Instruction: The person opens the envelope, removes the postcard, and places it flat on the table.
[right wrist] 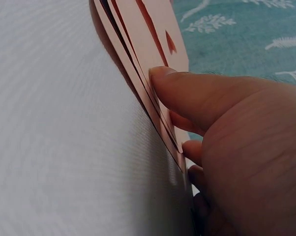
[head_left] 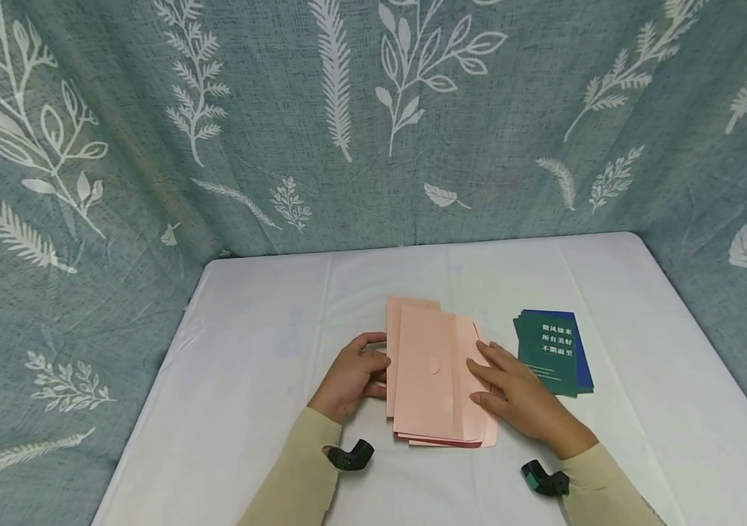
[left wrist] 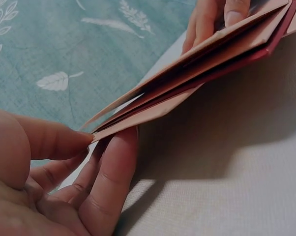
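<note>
A loose stack of pink paper envelopes [head_left: 425, 372] lies askew in front of me. A dark red edge [left wrist: 273, 46] shows between the pink layers, which gape apart. My left hand [head_left: 351, 372] pinches the stack's left edge, thumb above and a finger underneath. In the left wrist view a shadow falls below the stack on that side. Spread over the right side is my right hand [head_left: 521, 394], its fingertips lying on the upper pink paper. The right wrist view has the thumb [right wrist: 202, 93] on the top face and other fingers along the edge, partly hidden.
Right of my right hand lies a small pile of dark green cards [head_left: 547, 358] with white characters, over a blue one [head_left: 584, 369]. A white cloth [head_left: 268, 314] covers the table. Leaf-patterned teal curtains [head_left: 360, 197] hang behind it and at both sides.
</note>
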Demonstrator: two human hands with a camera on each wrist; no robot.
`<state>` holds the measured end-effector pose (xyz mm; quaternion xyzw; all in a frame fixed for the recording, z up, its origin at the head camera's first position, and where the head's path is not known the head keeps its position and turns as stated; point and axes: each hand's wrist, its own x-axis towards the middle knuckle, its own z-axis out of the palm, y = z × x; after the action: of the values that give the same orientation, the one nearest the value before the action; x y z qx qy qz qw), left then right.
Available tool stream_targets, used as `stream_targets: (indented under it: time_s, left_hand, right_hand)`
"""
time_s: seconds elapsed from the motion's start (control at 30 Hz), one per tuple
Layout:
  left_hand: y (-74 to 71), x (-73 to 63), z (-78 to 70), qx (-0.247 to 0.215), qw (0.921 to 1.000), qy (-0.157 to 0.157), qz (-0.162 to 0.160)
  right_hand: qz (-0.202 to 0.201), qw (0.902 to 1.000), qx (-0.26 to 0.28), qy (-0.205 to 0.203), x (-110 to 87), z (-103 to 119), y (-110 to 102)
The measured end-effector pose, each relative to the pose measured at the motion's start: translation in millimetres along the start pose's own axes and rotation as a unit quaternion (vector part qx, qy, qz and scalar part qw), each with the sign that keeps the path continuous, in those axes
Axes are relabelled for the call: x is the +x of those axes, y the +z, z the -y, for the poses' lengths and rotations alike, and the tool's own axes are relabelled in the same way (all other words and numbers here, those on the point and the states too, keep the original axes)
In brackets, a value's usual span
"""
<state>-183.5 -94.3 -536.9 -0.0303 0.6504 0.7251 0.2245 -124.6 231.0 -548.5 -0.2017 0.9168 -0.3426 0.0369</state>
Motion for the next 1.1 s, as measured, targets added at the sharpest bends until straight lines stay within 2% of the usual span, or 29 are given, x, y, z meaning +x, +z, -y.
stream_targets:
  time_s: [0.4,0.77,1.1]
  left_hand:
    - [-5.8,-4.9,-0.1,0.007,0.9997,0.013,-0.021]
    - [-26.0,-11.0,-2.4,-0.006,0.9978,0.016,-0.064]
    - [-47.9,-17.6,-5.6,-0.019,0.9963,0.020,-0.082]
  right_hand:
    - [0.000,1.0000,0.005,-0.004,0.0,-0.8,1.0]
    - [-0.001,1.0000,0.000,-0.003,0.3,-2.1,1.1]
    - [0.000,1.0000,-0.004,0.000,-0.1,-0.2,0.8]
